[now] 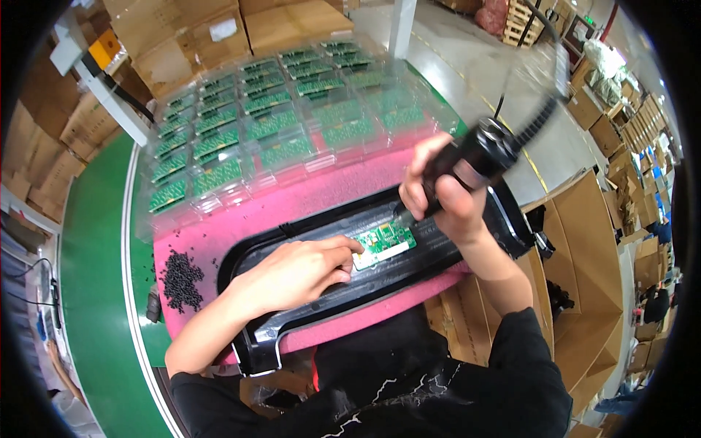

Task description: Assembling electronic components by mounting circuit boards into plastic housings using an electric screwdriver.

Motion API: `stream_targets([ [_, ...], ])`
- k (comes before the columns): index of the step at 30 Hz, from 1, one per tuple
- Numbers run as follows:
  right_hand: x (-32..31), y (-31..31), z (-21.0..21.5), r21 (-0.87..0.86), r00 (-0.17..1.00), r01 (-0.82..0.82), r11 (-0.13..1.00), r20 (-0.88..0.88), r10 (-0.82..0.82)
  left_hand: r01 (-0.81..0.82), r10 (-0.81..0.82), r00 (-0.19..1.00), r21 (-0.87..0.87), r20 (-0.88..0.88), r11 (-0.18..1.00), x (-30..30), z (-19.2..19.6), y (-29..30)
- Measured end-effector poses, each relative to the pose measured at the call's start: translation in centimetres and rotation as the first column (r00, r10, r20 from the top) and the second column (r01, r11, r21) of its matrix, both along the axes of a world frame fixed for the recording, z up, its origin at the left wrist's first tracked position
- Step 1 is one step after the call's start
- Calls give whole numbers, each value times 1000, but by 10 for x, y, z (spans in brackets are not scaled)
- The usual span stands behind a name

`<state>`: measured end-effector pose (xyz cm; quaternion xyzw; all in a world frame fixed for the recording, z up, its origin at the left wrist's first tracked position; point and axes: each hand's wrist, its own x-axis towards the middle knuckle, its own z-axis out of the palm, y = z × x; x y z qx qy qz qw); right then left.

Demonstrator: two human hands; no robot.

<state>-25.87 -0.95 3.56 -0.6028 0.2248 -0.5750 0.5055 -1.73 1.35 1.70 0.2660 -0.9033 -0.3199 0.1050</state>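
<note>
A green circuit board [394,238] lies inside a long black plastic housing [314,287]. My left hand [303,269] rests over the housing with curled fingers, its index fingertip pressing on the board's left end. In my right hand [453,197] is a black electric screwdriver [478,157], gripped around its body and tilted. The screwdriver's tip points down at the board's upper right part; the exact contact is blurred. A ribbed black cable [537,120] runs up from the tool's top end.
The housing lies on a pink foam mat [292,191] on a green table [98,292]. Small black screws [181,281] are heaped at the left. Clear plastic trays [252,157] of green boards stand beyond. Open cardboard boxes [584,255] stand at the right.
</note>
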Motion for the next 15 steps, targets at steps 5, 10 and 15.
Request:
stream_targets([
  [5, 17, 24, 25, -158, 913, -155, 975, 355, 202, -104, 102, 982, -1, -159, 995, 0, -3, -2],
  [10, 27, 33, 39, -215, 913, -151, 965, 345, 219, -203, 228, 931, 112, -285, 973, -2, 14, 4],
  [15, 29, 36, 45, -208, 930, -119, 971, 318, 183, -250, 259, 900, 72, -352, 965, -2, 13, 4],
])
